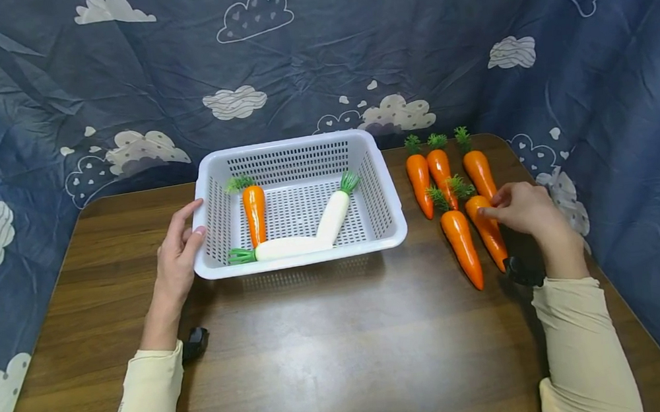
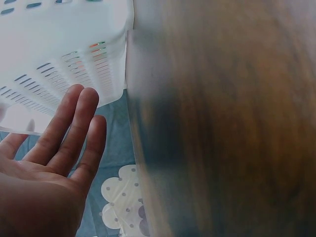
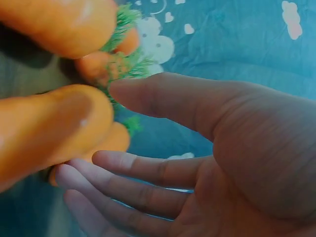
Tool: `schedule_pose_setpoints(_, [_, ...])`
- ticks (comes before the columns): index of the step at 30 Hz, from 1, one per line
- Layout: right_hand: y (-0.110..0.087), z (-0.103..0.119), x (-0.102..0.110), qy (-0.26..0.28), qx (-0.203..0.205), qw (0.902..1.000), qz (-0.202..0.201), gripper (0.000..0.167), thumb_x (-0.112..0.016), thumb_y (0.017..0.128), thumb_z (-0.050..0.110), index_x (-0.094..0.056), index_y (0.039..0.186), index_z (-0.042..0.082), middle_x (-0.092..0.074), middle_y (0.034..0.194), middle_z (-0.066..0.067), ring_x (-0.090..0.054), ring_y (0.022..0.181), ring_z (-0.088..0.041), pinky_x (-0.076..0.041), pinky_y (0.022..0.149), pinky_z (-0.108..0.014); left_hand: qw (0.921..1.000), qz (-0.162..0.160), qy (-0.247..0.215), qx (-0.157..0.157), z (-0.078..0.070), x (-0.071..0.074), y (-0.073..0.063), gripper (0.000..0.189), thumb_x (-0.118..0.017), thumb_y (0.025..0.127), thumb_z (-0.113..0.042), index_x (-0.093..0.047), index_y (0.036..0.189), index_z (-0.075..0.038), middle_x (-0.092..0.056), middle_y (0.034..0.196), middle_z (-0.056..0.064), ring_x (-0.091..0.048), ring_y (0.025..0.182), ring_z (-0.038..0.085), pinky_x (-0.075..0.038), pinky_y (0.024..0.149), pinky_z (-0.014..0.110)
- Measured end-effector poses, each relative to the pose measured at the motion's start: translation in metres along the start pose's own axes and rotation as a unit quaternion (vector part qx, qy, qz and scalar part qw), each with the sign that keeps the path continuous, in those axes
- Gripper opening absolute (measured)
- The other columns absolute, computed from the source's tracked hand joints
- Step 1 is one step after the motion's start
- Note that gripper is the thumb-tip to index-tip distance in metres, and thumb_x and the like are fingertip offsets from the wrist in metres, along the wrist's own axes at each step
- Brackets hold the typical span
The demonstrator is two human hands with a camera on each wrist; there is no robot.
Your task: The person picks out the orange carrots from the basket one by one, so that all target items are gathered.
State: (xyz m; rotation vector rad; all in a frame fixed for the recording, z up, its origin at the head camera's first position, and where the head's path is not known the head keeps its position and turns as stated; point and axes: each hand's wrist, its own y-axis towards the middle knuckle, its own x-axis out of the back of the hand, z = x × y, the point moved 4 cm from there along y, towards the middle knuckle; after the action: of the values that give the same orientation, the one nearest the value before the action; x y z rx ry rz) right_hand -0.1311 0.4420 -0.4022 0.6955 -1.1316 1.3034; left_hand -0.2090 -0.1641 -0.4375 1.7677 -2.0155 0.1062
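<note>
A white plastic basket [image 1: 305, 259] holds one carrot [image 1: 255, 210] and two white radishes [image 1: 333, 215] with green tops. At its left end my left hand [image 1: 176, 254] touches the rim with thumb and forefinger. The other fingers [image 2: 81, 116] extend straight along the outside of the basket wall in the left wrist view. My right hand [image 1: 524, 207] reaches over a carrot [image 1: 486, 231] at the right, thumb and forefinger close to its thick upper end. In the right wrist view the thumb [image 3: 148, 94] and fingers stay spread apart beside that carrot [image 3: 59, 126].
Several more carrots lie close by, including one [image 1: 462, 246] to the left and one [image 1: 478, 172] behind. All rest on a brown wooden table [image 1: 320, 353]. A dark blue cloud-print curtain [image 1: 315, 48] hangs along the table's back and right edges.
</note>
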Motion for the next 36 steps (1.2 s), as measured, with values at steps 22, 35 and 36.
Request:
schedule_pose_setpoints(22, [-0.030, 0.057, 0.019, 0.029, 0.064, 0.9965, -0.045, 0.058, -0.074, 0.097, 0.042, -0.064, 0.120, -0.010, -0.073, 0.100, -0.025, -0.066, 0.083, -0.032, -0.050, 0.063, -0.031, 0.9999, -0.001, -0.007, -0.007, 0.003, 0.000, 0.001, 0.050, -0.050, 0.111, -0.023, -0.042, 0.160, -0.024, -0.067, 0.135, 0.030, -0.071, 0.091, -0.006, -0.059, 0.067, 0.018])
schedule_pose_setpoints(35, [-0.033, 0.079, 0.020, 0.045, 0.083, 0.9916, -0.088, 0.057, -0.074, 0.097, 0.042, -0.062, 0.127, -0.006, -0.075, 0.107, -0.024, -0.070, 0.095, -0.037, -0.053, 0.071, -0.038, 0.9997, 0.002, -0.019, -0.012, 0.005, 0.000, 0.002, 0.050, -0.050, 0.111, -0.023, -0.042, 0.161, -0.024, -0.067, 0.133, 0.031, -0.073, 0.091, -0.003, -0.060, 0.066, 0.020])
schedule_pose_setpoints(36, [-0.033, 0.082, 0.020, 0.047, 0.084, 0.9914, -0.089, 0.058, -0.074, 0.097, 0.043, -0.062, 0.127, -0.005, -0.075, 0.108, -0.024, -0.070, 0.097, -0.037, -0.054, 0.074, -0.040, 0.9998, 0.002, -0.018, -0.011, 0.005, 0.000, 0.002, 0.050, -0.049, 0.111, -0.023, -0.042, 0.161, -0.024, -0.067, 0.134, 0.031, -0.072, 0.091, -0.004, -0.060, 0.066, 0.020])
